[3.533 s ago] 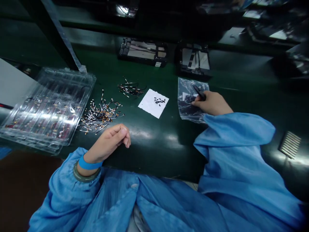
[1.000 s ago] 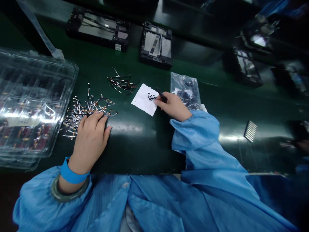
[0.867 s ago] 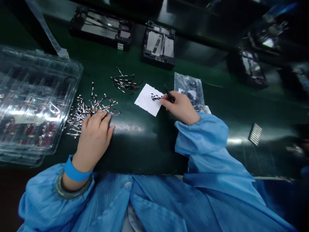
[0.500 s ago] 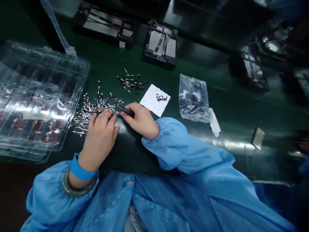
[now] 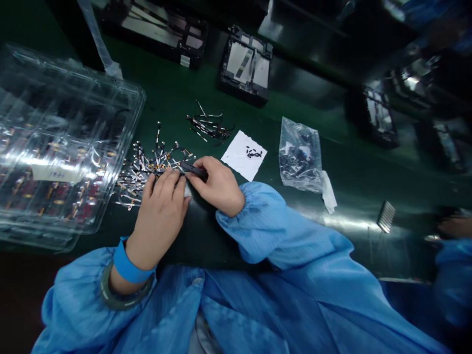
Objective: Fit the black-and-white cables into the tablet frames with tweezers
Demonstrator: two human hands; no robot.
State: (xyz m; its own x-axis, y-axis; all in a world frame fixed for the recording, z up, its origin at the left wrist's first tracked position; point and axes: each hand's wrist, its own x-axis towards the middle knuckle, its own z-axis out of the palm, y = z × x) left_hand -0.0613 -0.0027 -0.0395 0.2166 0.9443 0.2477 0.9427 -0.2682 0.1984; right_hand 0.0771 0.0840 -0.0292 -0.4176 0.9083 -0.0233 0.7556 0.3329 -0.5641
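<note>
The strips (image 5: 142, 169) are heaped left of centre in the frame, just right of the clear tray (image 5: 139, 109); they are judged to be light, thin and bendy, with fragile metal-looking ends, likely slippery and easily tangled, so each is best taken by its flat middle; the heap's lower-right edge is covered by the fingertips of the left hand (image 5: 162, 211), whose fingers are held near together and slightly bent, the thumb a little apart; whether a strip is pinned beneath them cannot be told. A black tool (image 5: 194, 170) is clamped between thumb and fingers of the right hand (image 5: 220, 186); its tip is turned toward the heap's right end, just beside the left fingertips; whether a strip is touched by it cannot be told. Farther out, a smaller bunch (image 5: 208, 127) is seen at upper centre; right of it is laid white paper (image 5: 234, 155) strewn with black bits (image 5: 253, 153); beyond that, a plastic bag (image 5: 300, 181) is seen.
</note>
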